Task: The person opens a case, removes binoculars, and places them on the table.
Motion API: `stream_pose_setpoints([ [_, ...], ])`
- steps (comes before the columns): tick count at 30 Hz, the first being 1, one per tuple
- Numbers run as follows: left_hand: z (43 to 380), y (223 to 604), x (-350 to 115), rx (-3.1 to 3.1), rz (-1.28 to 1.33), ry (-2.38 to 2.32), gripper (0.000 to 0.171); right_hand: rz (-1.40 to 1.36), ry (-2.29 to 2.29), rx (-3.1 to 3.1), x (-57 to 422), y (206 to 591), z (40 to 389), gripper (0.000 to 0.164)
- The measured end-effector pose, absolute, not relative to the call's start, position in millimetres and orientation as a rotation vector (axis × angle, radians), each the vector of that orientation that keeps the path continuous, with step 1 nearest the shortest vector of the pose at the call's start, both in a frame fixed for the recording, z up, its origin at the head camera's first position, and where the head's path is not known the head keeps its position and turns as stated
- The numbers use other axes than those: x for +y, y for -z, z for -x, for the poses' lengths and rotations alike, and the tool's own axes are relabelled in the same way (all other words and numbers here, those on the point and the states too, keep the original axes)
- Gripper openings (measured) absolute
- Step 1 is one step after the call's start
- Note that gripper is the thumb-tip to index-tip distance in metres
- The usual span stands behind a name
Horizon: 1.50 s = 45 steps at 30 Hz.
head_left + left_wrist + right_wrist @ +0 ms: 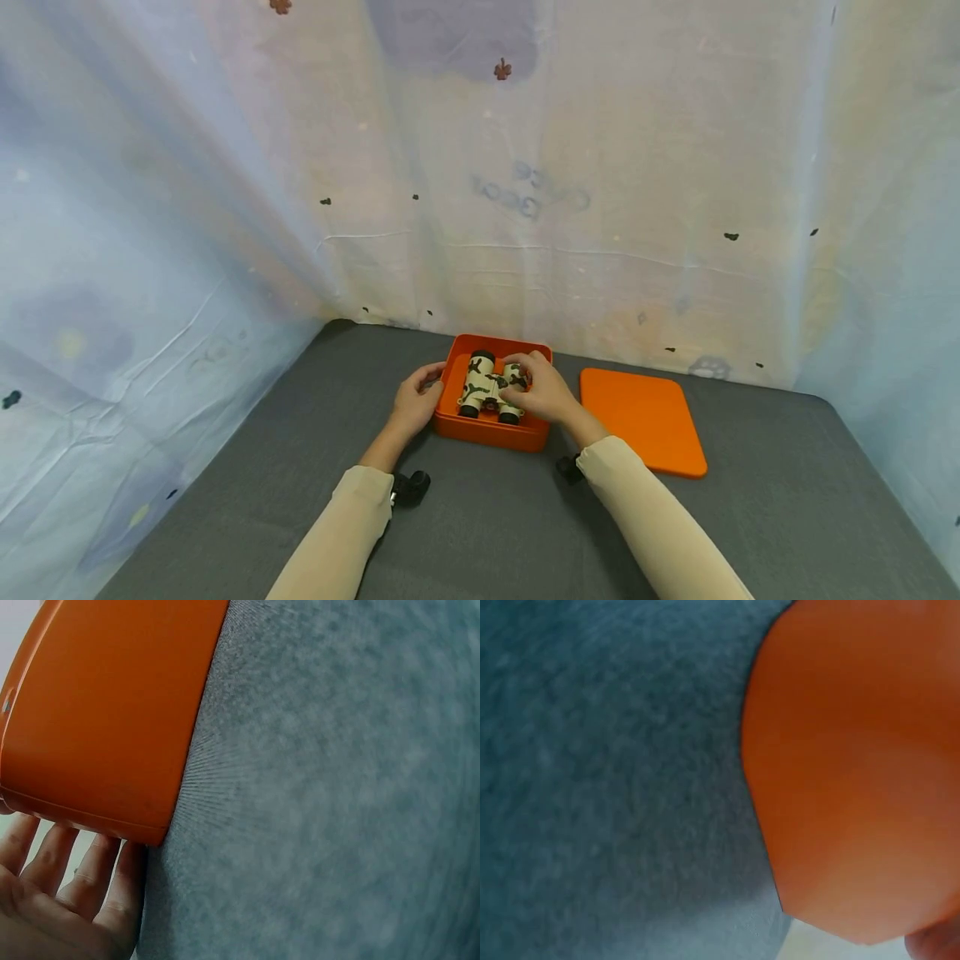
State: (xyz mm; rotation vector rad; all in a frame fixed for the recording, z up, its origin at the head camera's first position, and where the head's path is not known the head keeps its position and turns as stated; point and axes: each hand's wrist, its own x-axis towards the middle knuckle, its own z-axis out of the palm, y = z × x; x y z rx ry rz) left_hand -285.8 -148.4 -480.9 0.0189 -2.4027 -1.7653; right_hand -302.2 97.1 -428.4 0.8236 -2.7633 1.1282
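Observation:
A pair of camouflage binoculars, cream with dark green and brown patches and black ends, lies inside an orange box. My right hand reaches over the box's right wall and holds the right barrel, thumb on the near side and fingers farther back. In the right wrist view the box wall fills the right side, hiding most of that hand. Against the outside of the box's left wall rests my left hand. The left wrist view shows its extended fingers touching the box.
A flat orange lid lies on the grey tabletop, right of the box. Behind the table and along both sides hangs a pale patterned curtain. Black wrist cameras sit at both cuffs.

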Motion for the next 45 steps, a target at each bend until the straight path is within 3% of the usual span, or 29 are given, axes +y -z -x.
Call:
stream_pose_setpoints([
  [19,287.7,479.6,-146.7,-2.418,-0.048,1.780,0.036,-0.753,-0.636,-2.920,87.5,440.4,317.0,0.071],
  [33,285.5,479.6,-145.0,-2.396,-0.029,1.773,0.036,-0.731,-0.509,-2.973,82.5,439.8,320.5,0.078],
  [45,283.9,480.4,-146.8,-2.401,-0.036,1.766,0.036,-0.738,-0.470,-2.981,78.6,438.9,321.4,0.072],
])
